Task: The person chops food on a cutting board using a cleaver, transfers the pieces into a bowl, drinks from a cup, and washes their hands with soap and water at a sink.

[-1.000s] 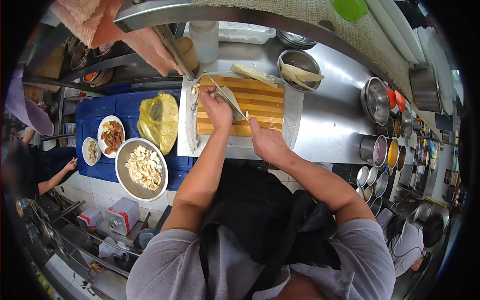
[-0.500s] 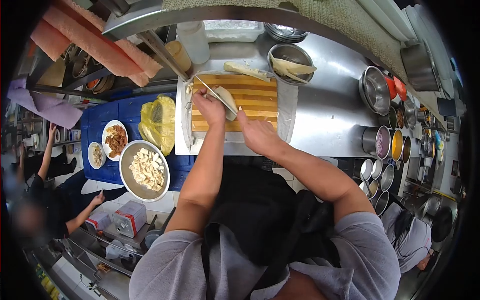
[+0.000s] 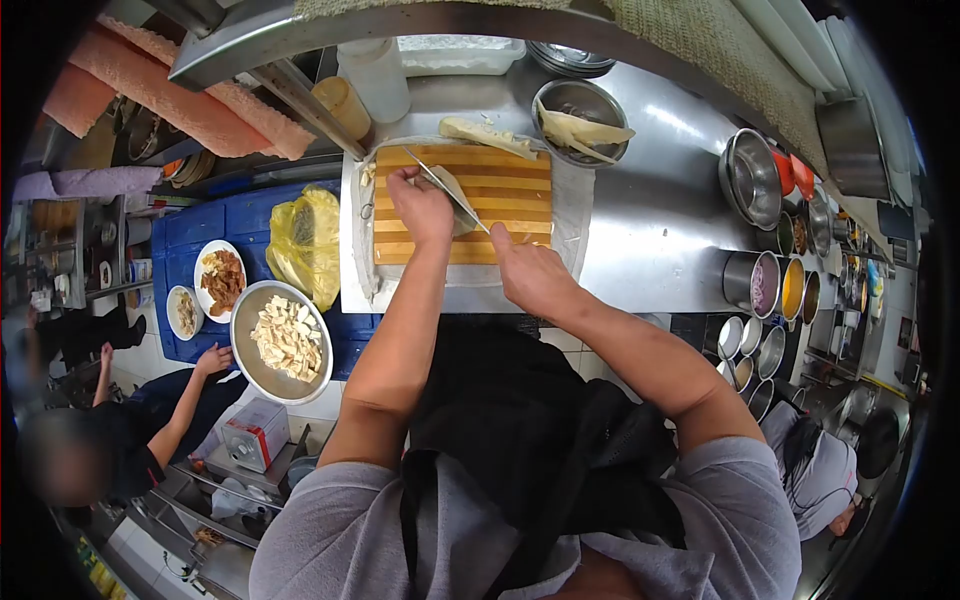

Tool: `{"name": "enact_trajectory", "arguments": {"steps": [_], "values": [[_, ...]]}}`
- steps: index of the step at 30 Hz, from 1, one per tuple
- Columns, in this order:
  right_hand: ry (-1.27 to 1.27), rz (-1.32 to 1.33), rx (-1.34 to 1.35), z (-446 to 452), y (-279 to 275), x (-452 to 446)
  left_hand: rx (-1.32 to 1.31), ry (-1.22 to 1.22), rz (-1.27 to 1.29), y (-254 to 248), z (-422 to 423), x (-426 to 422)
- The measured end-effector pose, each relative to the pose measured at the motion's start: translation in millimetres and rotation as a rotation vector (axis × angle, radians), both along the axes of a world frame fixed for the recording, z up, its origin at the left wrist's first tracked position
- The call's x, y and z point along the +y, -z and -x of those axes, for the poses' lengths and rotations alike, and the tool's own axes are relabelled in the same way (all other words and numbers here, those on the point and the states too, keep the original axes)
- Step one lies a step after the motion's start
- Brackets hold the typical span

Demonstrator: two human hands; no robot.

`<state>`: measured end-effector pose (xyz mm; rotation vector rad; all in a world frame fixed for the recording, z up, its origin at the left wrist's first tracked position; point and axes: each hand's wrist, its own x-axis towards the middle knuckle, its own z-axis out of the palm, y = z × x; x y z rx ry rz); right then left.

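Note:
My right hand (image 3: 533, 272) grips the handle of a knife (image 3: 450, 190), whose long, thin blade points up and left across the striped wooden cutting board (image 3: 515, 195). Curled fingers of my left hand (image 3: 422, 210) hold a pale, whitish vegetable piece (image 3: 456, 187) on the board, close against the blade. Exactly where blade and piece meet is partly hidden by that hand. A longer pale piece (image 3: 487, 137), perhaps of the same vegetable, lies along the board's far edge. Under the board spreads a whitish cloth (image 3: 573, 215).
At the left, a steel bowl (image 3: 240, 345) of pale cut pieces, plates of food and a yellow plastic bag (image 3: 305, 250) stand on a blue surface. A co-worker's hand (image 3: 213, 360) is beside that bowl. A metal bowl (image 3: 612, 105) with pale peelings sits beyond the board.
My right hand has shifted slightly right and down with the knife, whose blade now lies lower across the piece. At the left, the co-worker's arm has come closer to the steel bowl.

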<state>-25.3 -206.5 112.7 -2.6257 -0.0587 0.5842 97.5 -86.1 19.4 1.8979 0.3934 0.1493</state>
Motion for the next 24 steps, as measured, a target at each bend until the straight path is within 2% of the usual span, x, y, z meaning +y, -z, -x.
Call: {"name": "enact_trajectory", "arguments": {"steps": [5,12,14,17,19,20,22,24], "values": [[0.023,-0.039,-0.021,-6.9,-3.9,-0.1,-0.015,0.024,-0.014,9.2,-8.6,0.0],[0.055,-0.088,-0.112,-11.6,0.4,2.3,-0.02,0.021,-0.035,-12.6,-2.2,-5.7],[0.077,-0.119,-0.184,-15.0,3.0,1.3,-0.083,0.048,-0.027,13.8,-6.3,-3.9],[0.077,-0.117,-0.156,-19.1,-2.3,0.8,-0.16,0.072,0.017,-9.9,4.6,-5.1],[0.12,-0.116,-0.189,-6.7,14.5,-4.1,-0.306,0.167,-0.162,-4.0,11.3,-6.7],[0.113,-0.15,-0.193,-2.3,18.7,-6.2,-0.33,0.163,-0.159,-0.8,15.5,-7.9],[0.117,-0.154,-0.197,6.6,25.8,-12.5,-0.437,0.11,-0.333,5.8,20.3,-15.3],[0.103,-0.148,-0.191,9.5,33.6,-17.9,-0.462,0.11,-0.324,10.4,14.4,-24.5]]}}
